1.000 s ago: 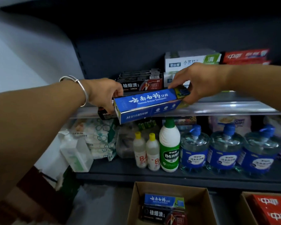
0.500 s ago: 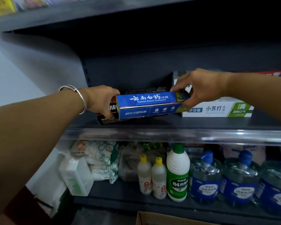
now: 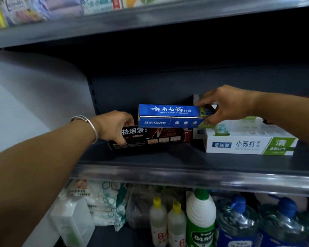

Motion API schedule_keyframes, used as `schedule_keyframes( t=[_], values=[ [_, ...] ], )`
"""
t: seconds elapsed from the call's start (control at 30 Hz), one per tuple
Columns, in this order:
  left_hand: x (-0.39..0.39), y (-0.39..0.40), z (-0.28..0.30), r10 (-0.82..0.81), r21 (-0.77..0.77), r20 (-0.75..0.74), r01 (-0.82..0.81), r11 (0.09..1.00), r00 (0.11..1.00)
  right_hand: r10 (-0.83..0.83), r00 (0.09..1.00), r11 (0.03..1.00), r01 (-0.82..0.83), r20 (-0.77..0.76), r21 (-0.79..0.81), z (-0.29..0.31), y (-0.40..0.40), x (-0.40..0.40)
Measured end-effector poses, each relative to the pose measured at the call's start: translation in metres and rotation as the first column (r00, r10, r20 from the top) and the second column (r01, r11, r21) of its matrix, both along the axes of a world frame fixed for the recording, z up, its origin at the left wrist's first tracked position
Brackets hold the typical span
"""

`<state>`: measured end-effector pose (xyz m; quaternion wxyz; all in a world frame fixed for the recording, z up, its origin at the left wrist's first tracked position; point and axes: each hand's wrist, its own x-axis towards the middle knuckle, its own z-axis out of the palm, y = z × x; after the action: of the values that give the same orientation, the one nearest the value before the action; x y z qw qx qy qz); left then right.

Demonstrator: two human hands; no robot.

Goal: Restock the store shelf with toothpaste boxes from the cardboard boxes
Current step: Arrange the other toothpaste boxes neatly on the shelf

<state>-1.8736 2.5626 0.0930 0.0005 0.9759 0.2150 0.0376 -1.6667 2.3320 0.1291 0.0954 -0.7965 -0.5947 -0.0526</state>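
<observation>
While the right hand (image 3: 227, 104) pinches a glossy blue "Yunnan Baiyao Toothpaste" carton (image 3: 169, 115), the left hand (image 3: 114, 127) grips the black carton (image 3: 150, 138) beneath.

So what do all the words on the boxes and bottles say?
Blue toothpaste box: "云南白药 牙膏", "Yunnan Baiyao Toothpaste"; its front line is blurred.
Black toothpaste box: "祛烟渍"; small print unreadable.
White and green box: "舒焱健", "小苏打", "清".
Green and white bottle: "84".
Small white bottles: "84", partly cut off.
Top-shelf packs: too blurred.

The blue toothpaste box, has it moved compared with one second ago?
Yes. The blue toothpaste box has gone from in front of the shelf edge inward, above the black box, beside the white box.
</observation>
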Motion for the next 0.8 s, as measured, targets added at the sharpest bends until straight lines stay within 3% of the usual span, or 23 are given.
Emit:
schedule_keyframes(
  t=[0.3,0.8],
  values=[
    [0.023,0.015,-0.018,-0.037,0.013,0.061,0.036,0.999,0.997,-0.075,0.995,0.996,0.072,0.06,0.057,-0.01,0.02,0.015],
    [0.035,0.024,-0.049,-0.133,0.104,0.174,0.116,0.988,0.976,-0.145,0.989,0.976,0.144,-0.004,0.165,-0.03,0.059,0.026]
  ],
)
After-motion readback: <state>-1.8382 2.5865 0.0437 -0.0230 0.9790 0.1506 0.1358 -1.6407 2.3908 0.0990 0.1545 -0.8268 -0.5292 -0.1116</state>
